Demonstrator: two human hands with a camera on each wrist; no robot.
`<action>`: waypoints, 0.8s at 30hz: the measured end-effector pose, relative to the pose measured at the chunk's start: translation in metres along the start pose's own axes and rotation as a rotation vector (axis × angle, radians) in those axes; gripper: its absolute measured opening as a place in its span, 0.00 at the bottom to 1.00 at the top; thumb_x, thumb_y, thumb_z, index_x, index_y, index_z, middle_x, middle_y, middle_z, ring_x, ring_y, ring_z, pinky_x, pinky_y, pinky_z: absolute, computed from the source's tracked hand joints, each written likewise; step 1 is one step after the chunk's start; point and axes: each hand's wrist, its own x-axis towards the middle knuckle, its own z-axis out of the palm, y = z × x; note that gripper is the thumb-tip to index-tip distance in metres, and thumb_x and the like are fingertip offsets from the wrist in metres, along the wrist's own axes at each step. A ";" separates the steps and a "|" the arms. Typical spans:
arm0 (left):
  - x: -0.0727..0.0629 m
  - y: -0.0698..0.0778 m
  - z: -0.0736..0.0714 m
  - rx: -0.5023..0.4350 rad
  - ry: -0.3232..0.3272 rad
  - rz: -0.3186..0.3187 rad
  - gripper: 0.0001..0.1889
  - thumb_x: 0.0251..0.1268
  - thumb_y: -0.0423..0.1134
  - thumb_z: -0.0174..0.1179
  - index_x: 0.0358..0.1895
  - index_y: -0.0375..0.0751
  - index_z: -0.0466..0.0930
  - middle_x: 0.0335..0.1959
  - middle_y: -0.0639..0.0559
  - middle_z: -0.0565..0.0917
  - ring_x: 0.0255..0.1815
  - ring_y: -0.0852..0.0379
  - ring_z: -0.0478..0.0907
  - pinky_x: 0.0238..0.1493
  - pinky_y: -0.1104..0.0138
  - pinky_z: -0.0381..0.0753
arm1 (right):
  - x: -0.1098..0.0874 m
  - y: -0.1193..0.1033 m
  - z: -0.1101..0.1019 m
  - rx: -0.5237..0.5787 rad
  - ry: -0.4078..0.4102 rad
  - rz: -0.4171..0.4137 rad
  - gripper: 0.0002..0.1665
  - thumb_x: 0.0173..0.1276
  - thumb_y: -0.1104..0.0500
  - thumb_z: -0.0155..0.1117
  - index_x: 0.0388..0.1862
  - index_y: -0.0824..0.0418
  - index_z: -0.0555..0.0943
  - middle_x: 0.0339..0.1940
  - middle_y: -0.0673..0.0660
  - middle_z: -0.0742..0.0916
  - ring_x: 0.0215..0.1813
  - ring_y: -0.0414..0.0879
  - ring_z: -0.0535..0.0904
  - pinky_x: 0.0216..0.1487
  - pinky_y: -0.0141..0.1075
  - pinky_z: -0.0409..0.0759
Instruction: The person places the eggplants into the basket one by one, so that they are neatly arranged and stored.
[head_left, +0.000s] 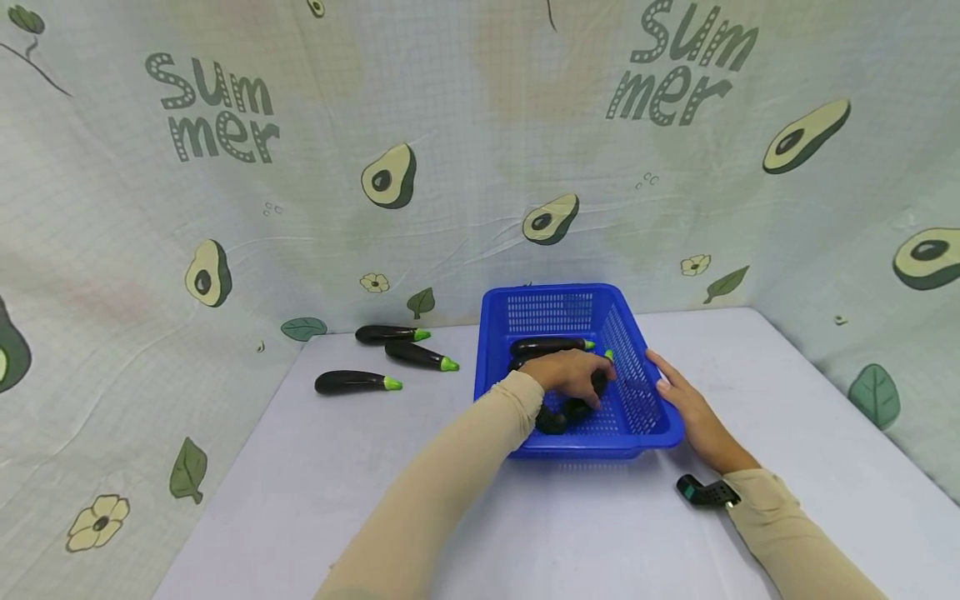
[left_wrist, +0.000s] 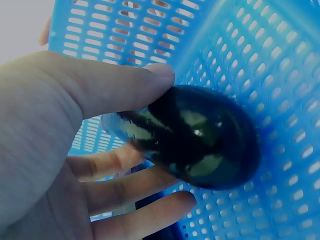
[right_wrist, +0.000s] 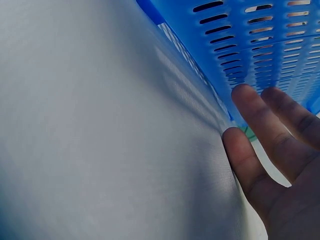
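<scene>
A blue perforated plastic basket (head_left: 585,450) stands on the white-covered table. My left hand (head_left: 573,373) reaches down inside it and holds a glossy dark eggplant (left_wrist: 215,145), thumb on one side and fingers beneath in the left wrist view. Another eggplant (head_left: 547,346) lies at the basket's back, and more dark eggplant shows under and in front of the hand, partly covered by it. On the basket's right side rests my right hand (head_left: 693,417), its fingers extended against the outer wall (right_wrist: 260,55) in the right wrist view.
To the left of the basket lie three eggplants with green stem ends: a rear one (head_left: 386,334), a middle one (head_left: 416,355) and a nearer one (head_left: 352,382). A printed cloth (head_left: 465,125) hangs behind the table. The right wrist wears a black band (head_left: 708,492).
</scene>
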 end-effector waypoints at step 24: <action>-0.016 -0.037 -0.019 0.062 0.053 -0.020 0.32 0.66 0.40 0.67 0.73 0.57 0.71 0.54 0.55 0.78 0.47 0.56 0.74 0.49 0.62 0.74 | -0.001 0.001 0.000 -0.005 -0.001 -0.013 0.34 0.83 0.44 0.36 0.84 0.43 0.45 0.83 0.58 0.46 0.80 0.68 0.38 0.67 0.75 0.41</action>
